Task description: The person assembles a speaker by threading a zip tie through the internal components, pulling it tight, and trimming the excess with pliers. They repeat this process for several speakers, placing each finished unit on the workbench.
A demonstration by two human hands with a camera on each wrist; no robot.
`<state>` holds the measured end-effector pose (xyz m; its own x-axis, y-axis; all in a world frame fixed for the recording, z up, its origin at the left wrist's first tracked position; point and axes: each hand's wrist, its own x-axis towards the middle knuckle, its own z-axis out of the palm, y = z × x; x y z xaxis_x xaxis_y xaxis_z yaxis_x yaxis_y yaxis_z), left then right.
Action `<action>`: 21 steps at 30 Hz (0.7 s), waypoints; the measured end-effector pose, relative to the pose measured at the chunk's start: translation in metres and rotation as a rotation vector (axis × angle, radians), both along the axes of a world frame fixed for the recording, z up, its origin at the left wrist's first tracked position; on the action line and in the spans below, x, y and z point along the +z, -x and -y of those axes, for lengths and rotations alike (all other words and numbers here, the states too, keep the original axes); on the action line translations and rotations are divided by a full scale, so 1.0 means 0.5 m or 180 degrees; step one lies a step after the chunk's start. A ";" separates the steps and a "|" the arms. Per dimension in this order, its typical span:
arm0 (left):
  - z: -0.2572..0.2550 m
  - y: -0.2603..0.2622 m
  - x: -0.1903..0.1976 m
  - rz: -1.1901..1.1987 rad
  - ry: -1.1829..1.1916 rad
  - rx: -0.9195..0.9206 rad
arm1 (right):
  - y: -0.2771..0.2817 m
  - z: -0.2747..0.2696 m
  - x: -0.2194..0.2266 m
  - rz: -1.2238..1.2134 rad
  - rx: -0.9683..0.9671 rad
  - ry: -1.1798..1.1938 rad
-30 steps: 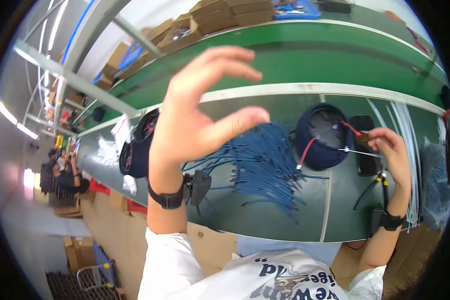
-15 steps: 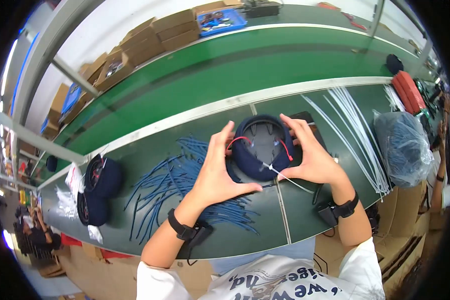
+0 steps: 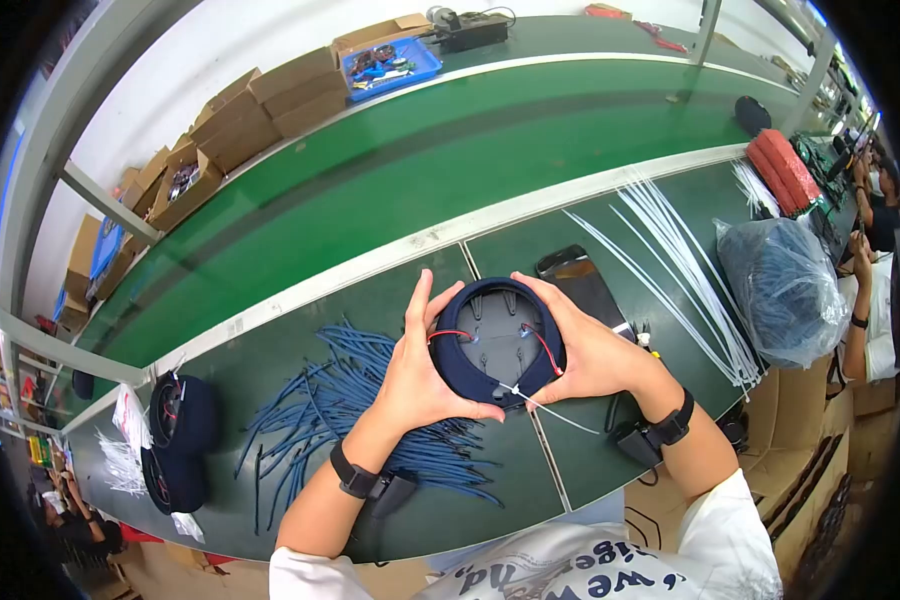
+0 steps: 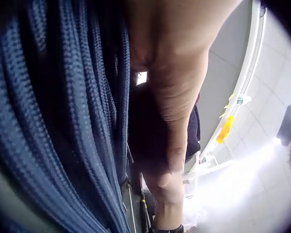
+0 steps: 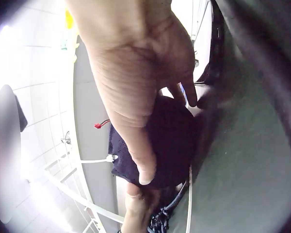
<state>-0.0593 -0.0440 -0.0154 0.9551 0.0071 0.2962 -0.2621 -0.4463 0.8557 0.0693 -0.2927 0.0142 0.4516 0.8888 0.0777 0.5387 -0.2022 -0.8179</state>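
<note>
A round navy fabric-covered housing (image 3: 458,372) with a grey plastic inside faces up at the middle of the bench. My left hand (image 3: 410,375) grips its left side, and my right hand (image 3: 598,352) holds the opposite side, thumbs toward the front edge. Two red wires (image 3: 544,350) come out of the inside. A white cable tie (image 3: 568,416) is fastened at the front rim, its long tail pointing right. In the right wrist view the thumb lies along the fabric (image 5: 174,145). Blue braided cords (image 4: 82,97) fill much of the left wrist view; the left fingertips are hidden there.
Loose blue cords lie left of the housing, beyond them two more navy housings (image 3: 192,415). To the right are a black phone (image 3: 582,280), long white cable ties (image 3: 675,270) and a clear plastic bag (image 3: 782,290). Cardboard boxes (image 3: 295,90) line the back shelf.
My left hand has come down from in front of the camera onto the housing. My right hand has let go of the wire end and grips the other side. The housing now sits nearer the cords.
</note>
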 end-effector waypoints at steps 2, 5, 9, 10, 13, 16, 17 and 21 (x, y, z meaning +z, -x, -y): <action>-0.007 0.002 -0.003 0.0056 0.0145 -0.0041 | 0.003 0.002 -0.001 -0.0047 -0.0013 -0.0029; -0.026 -0.003 -0.015 0.0337 0.0401 -0.0040 | 0.003 0.005 -0.005 0.0012 0.0046 -0.0377; -0.034 -0.014 0.012 0.0326 0.0069 -0.0217 | 0.009 -0.003 -0.011 0.0191 0.0042 -0.0626; -0.032 -0.014 0.008 0.0375 -0.0034 -0.0233 | 0.009 -0.003 -0.010 0.0272 0.0054 -0.0592; -0.031 -0.012 0.010 0.0551 -0.0380 -0.0239 | 0.005 -0.005 -0.003 0.0432 0.0115 -0.0503; -0.028 -0.012 0.015 0.0641 -0.0367 -0.0297 | 0.007 -0.003 0.011 0.0593 0.0164 -0.0246; -0.026 -0.011 0.015 0.0661 -0.0296 -0.0317 | 0.008 -0.001 0.011 0.0426 0.0171 -0.0344; -0.015 -0.010 -0.001 0.0238 0.1174 -0.0424 | -0.010 0.012 0.001 0.0020 0.0294 -0.0547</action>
